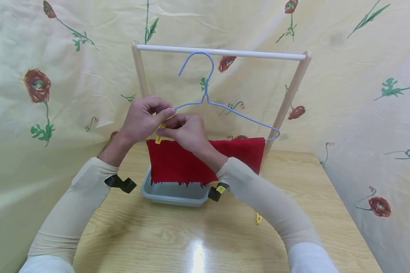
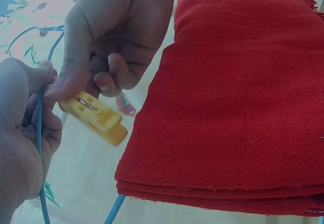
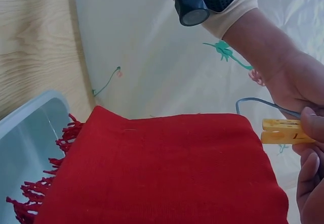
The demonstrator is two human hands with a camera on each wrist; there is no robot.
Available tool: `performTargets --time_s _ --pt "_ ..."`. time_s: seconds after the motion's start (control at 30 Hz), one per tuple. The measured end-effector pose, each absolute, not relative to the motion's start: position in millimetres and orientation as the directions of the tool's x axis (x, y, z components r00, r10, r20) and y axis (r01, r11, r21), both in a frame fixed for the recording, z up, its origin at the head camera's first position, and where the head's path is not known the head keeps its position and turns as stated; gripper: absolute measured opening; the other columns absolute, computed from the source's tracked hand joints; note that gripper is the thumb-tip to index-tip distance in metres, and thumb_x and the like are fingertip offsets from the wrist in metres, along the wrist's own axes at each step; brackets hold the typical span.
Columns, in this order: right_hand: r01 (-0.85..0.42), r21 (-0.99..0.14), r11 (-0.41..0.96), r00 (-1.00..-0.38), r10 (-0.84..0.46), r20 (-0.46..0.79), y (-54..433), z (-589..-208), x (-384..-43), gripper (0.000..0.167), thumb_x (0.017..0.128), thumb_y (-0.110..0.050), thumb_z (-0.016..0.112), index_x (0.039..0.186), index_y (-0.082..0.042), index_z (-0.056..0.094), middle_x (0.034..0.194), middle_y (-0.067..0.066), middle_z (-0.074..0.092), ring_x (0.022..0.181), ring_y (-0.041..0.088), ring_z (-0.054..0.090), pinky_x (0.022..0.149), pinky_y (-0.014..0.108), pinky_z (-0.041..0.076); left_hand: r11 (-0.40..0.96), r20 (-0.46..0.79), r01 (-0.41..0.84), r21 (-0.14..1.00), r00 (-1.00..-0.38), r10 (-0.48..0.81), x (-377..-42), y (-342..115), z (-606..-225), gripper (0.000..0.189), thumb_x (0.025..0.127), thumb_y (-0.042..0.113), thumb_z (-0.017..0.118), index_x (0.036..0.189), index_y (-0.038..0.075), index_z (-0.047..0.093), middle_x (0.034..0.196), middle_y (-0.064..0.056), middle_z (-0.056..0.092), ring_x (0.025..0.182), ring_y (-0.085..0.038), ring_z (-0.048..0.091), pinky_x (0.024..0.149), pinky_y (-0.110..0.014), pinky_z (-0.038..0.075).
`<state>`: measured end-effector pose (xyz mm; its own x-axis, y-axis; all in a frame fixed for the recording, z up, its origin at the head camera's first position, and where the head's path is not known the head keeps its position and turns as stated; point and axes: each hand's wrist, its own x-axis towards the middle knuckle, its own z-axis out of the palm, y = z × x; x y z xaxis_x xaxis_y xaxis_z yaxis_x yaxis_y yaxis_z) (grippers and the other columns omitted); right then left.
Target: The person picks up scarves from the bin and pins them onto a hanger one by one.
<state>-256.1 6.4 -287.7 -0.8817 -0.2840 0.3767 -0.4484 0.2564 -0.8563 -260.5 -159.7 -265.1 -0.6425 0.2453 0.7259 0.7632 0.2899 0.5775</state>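
Observation:
My left hand (image 1: 145, 117) pinches the left sloping wire of a blue hanger (image 1: 207, 85), whose hook stands up free of any bar. A folded red cloth (image 1: 181, 163) with a fringed lower edge hangs over the hanger's bottom wire. Close beside the left hand, my right hand (image 1: 191, 132) pinches a yellow clothespin (image 1: 158, 138) between thumb and fingers. In the left wrist view the clothespin (image 2: 96, 117) is just off the cloth's edge, apart from it. The right wrist view has the clothespin (image 3: 280, 131) near the cloth's top corner.
Behind the hanger stands a wooden rack with a white top bar (image 1: 222, 52). A pale blue-grey basin (image 1: 177, 201) sits on the wooden table (image 1: 150, 235) below the cloth. Another yellow clothespin (image 1: 258, 218) lies near the right forearm. Flowered fabric (image 1: 89, 76) surrounds the table.

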Motion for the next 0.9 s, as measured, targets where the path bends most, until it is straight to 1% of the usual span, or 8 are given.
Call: performTargets --time_s 0.1,0.2,0.27,0.37,0.43,0.53,0.73,0.9 --pt "-0.45 -0.859 0.244 -0.879 -0.288 0.379 4 -288 -258 0.018 0.085 -0.022 0.086 0.1 -0.014 0.082 0.084 -0.005 0.077 0.075 0.016 0.071 0.068 0.031 0.059 0.282 0.729 0.767 0.577 -0.639 0.246 -261 -159 -265 0.007 0.09 0.0 0.076 0.095 -0.004 0.078 0.083 -0.014 0.069 0.067 -0.014 0.055 0.061 -0.023 0.044" --pt "-0.452 -0.858 0.243 -0.877 -0.299 0.377 1 -289 -260 0.018 0.086 -0.02 0.084 0.103 -0.013 0.082 0.085 -0.002 0.077 0.074 0.018 0.07 0.064 0.029 0.056 0.28 0.732 0.772 0.571 -0.633 0.251 -261 -159 -264 0.006 0.09 -0.001 0.076 0.094 -0.004 0.078 0.082 -0.014 0.069 0.067 -0.014 0.055 0.06 -0.024 0.044" --pt "-0.456 -0.858 0.236 -0.873 -0.308 0.379 -1 -289 -262 0.019 0.087 -0.017 0.083 0.105 -0.011 0.081 0.087 -0.001 0.078 0.073 0.019 0.07 0.064 0.028 0.056 0.287 0.729 0.769 0.57 -0.635 0.255 -260 -159 -264 0.007 0.09 0.0 0.076 0.095 -0.004 0.078 0.083 -0.013 0.069 0.068 -0.014 0.055 0.061 -0.024 0.044" --pt "-0.469 -0.855 0.222 -0.864 -0.318 0.391 -3 -290 -265 0.019 0.089 -0.013 0.081 0.107 -0.008 0.08 0.088 0.003 0.078 0.074 0.019 0.07 0.068 0.027 0.058 0.298 0.721 0.765 0.571 -0.641 0.262 -260 -160 -264 0.008 0.09 0.001 0.076 0.097 -0.004 0.078 0.085 -0.012 0.07 0.07 -0.015 0.057 0.062 -0.024 0.045" --pt "-0.476 -0.855 0.204 -0.857 -0.324 0.4 -4 -290 -266 0.021 0.089 -0.011 0.08 0.11 -0.007 0.08 0.091 0.004 0.078 0.077 0.018 0.072 0.073 0.028 0.06 0.304 0.718 0.762 0.572 -0.644 0.265 -260 -160 -264 0.009 0.09 0.001 0.076 0.097 -0.003 0.078 0.086 -0.012 0.07 0.071 -0.015 0.057 0.063 -0.023 0.046" --pt "-0.478 -0.855 0.2 -0.854 -0.331 0.4 -6 -290 -268 0.022 0.089 -0.009 0.08 0.111 -0.006 0.079 0.092 0.005 0.078 0.079 0.017 0.073 0.075 0.028 0.06 0.302 0.72 0.766 0.567 -0.64 0.27 -260 -160 -264 0.009 0.09 0.002 0.076 0.098 -0.003 0.078 0.086 -0.012 0.07 0.071 -0.015 0.057 0.062 -0.024 0.046" --pt "-0.494 -0.836 0.24 -0.843 -0.366 0.394 -9 -287 -273 0.014 0.091 -0.007 0.077 0.104 -0.002 0.075 0.078 0.01 0.07 0.068 0.021 0.064 0.063 0.025 0.054 0.302 0.728 0.773 0.558 -0.631 0.269 -261 -159 -264 0.008 0.09 0.001 0.076 0.097 -0.003 0.078 0.085 -0.013 0.071 0.07 -0.015 0.057 0.063 -0.024 0.046" --pt "-0.508 -0.826 0.242 -0.83 -0.395 0.395 -11 -286 -274 0.013 0.091 -0.005 0.076 0.102 -0.002 0.07 0.077 0.011 0.067 0.066 0.023 0.062 0.06 0.026 0.052 0.302 0.732 0.777 0.552 -0.625 0.27 -261 -158 -264 0.008 0.09 0.001 0.076 0.096 -0.003 0.079 0.083 -0.012 0.07 0.069 -0.016 0.056 0.063 -0.025 0.045"
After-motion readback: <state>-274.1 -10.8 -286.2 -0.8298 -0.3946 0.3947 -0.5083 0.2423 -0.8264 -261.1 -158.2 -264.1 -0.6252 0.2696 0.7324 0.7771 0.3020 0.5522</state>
